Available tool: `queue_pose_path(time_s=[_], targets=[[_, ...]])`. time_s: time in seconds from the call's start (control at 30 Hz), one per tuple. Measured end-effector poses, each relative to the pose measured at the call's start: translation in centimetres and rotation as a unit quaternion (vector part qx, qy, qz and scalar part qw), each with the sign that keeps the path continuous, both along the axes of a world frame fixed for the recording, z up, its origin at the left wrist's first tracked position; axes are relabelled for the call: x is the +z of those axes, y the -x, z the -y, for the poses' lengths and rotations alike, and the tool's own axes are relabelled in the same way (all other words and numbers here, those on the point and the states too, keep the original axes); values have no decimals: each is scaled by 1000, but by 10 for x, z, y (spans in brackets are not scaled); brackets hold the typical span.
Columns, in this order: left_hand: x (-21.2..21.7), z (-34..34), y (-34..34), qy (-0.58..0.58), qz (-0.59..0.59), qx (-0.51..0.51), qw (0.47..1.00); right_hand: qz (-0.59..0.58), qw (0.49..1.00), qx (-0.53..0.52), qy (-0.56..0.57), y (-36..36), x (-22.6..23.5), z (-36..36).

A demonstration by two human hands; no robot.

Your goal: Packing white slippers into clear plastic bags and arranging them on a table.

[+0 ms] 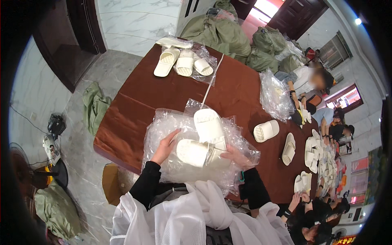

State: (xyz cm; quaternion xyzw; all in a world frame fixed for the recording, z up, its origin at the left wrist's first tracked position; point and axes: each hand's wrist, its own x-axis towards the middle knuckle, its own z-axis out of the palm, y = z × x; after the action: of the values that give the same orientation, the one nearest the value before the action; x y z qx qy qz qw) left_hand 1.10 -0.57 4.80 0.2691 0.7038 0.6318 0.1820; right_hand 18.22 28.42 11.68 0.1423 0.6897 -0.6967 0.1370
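- The left hand point(164, 147) lies flat on a heap of clear plastic bags point(179, 163) at the near edge of a brown table point(134, 114).
- The right hand point(237, 157) grips one end of a white slipper point(195, 152) lying across the bags.
- A second white slipper point(209, 124) lies just beyond it, touching it and pointing away.
- At the far end, three more slippers point(183, 62) rest partly on another clear bag.
- To the right, a single slipper point(266, 130) lies sole up, well apart, with more pairs point(312, 153) along that edge.
- Other people's hands point(297, 200) work at the near right.
- Green sacks point(220, 34) are piled beyond the table.
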Motion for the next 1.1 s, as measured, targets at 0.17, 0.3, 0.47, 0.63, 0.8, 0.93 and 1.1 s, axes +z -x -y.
queue_pose_path(time_s=[0.17, 0.3, 0.47, 0.63, 0.8, 0.93, 1.1], targets=[[30, 37, 2, -33, -37, 140, 989, 129, 985, 12, -111, 0, -4, -7], [33, 51, -12, 156, -281, 110, 941, 58, 985, -128, -99, -38, -54, -44], [-5, 75, -24, 270, -256, 72, 925, 3, 996, 37, -79, 4, 52, 18], [-21, 73, -17, 50, -67, 104, 991, 57, 988, 135, -42, 23, -7, 32], [23, 76, -12, -11, -67, 194, 979, 15, 984, 127, -121, 16, -26, 32], [30, 52, -34, 239, -283, 19, 929, -10, 983, 106, -148, 15, -37, 35], [-29, 48, -40, 375, -326, 52, 867, -3, 957, 49, -286, -9, -32, -7]])
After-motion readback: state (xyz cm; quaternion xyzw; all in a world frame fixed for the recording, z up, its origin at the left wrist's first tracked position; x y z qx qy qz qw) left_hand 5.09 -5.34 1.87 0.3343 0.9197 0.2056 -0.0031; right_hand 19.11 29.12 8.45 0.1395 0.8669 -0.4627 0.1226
